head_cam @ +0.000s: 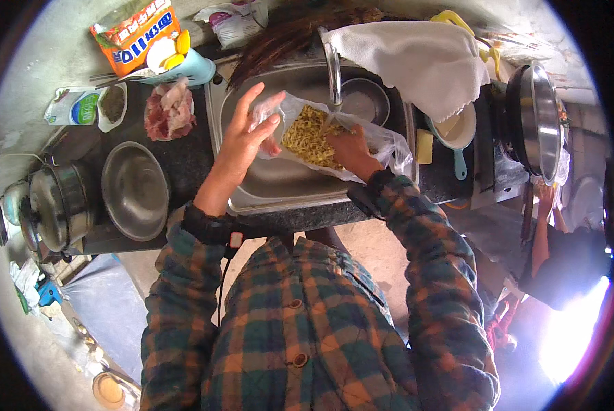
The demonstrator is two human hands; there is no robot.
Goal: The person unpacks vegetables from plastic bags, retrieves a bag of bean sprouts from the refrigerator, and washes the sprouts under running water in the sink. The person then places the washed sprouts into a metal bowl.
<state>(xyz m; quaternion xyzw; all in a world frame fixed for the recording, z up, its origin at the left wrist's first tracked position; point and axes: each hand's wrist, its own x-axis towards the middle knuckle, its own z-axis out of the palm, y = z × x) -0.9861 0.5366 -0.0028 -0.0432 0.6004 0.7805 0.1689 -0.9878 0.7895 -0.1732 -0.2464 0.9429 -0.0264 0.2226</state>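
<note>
A clear plastic bag (389,141) lies across the stainless steel sink (255,185), full of yellow-green shredded food (307,138) that looks like pickled vegetable. My left hand (240,136) holds the bag's left end, with index finger and thumb spread and the film drawn over some fingers. Into the shreds reaches my right hand (352,146); its fingertips are buried there, so their grip is hidden. Just above the bag hangs the metal faucet (333,77). Behind it in the sink sits a dark round pan (366,103).
Left on the counter are raw meat (168,110), a steel bowl (136,191), lidded pots (60,205) and an orange food packet (137,36). A white cloth (404,61) drapes behind the faucet. To the right are a blue-handled pan (456,131), a steel basin (541,123) and another person's arm (541,231).
</note>
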